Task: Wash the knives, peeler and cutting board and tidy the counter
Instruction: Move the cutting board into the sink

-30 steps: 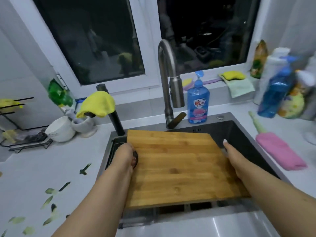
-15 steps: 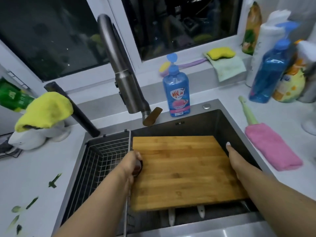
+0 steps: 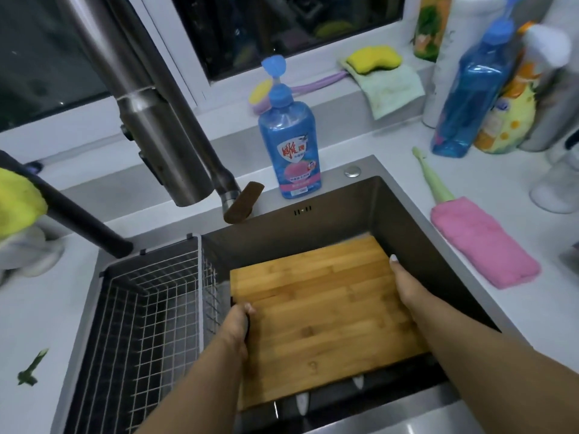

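Down in the sink basin (image 3: 407,214), head view only: cutting board (image 3: 326,317) lying nearly flat, low inside the dark basin, held at both side edges. Left hand (image 3: 236,327) grips the board's left edge, fingers curled under, thumb on top beside a dark handle hole. Right hand (image 3: 404,286) lies along the right edge, fingers fairly straight and pressed to the wood; whether any wrap beneath I cannot tell.

Under the board's near edge, pale tips (image 3: 302,402) poke out: possibly the knives already in the basin, too little showing to be sure. Peeler not visible.

Faucet (image 3: 150,126) hangs over the back left of the sink; no water running that I can see. Wire basket (image 3: 150,308) sits in the left part of the basin, with nothing in it that I can make out. Blue dish soap bottle (image 3: 291,145) stands on the rim behind, untouched. Yellow sponge (image 3: 374,59) on the sill, pink cloth (image 3: 482,242) on the counter to the right.

Green scrap (image 3: 31,369) on the counter at left.

Judgement: early stage. Board is placed for washing, not yet wet or soaped by the look of it. Left to do: washing board, knives and peeler, then clearing the scraps
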### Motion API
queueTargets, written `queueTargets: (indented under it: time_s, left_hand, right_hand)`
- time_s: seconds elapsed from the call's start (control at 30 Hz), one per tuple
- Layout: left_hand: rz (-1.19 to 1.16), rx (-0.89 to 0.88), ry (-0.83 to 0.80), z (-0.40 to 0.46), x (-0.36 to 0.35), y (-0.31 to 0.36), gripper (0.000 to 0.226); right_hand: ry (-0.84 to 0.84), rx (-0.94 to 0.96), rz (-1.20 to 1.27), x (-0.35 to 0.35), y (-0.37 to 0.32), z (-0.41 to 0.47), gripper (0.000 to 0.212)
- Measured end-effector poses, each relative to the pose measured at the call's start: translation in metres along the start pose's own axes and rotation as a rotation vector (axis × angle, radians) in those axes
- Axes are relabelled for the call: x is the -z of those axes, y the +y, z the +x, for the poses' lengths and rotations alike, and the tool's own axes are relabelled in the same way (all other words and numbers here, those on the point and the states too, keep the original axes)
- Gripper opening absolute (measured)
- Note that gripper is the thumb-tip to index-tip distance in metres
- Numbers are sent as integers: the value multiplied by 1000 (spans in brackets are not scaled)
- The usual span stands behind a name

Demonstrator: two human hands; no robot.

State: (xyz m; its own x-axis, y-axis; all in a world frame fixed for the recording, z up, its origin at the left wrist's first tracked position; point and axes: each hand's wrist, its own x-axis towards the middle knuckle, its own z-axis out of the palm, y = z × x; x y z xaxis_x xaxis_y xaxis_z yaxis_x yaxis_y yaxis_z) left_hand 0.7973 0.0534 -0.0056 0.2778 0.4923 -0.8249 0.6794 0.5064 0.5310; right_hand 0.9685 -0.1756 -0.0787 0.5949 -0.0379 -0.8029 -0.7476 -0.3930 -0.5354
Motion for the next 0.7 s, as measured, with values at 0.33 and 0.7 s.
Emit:
queueTargets:
  time_s: [0.33,0.7]
  left_hand:
    - [-51,69,-19,42,-7,-31,27]
    - [91,29,99,115,3,-64,53]
  right_hand:
    - [-98,-11,86,-19,32,82,115]
    - [-39,108,-419,-41,5,18,85]
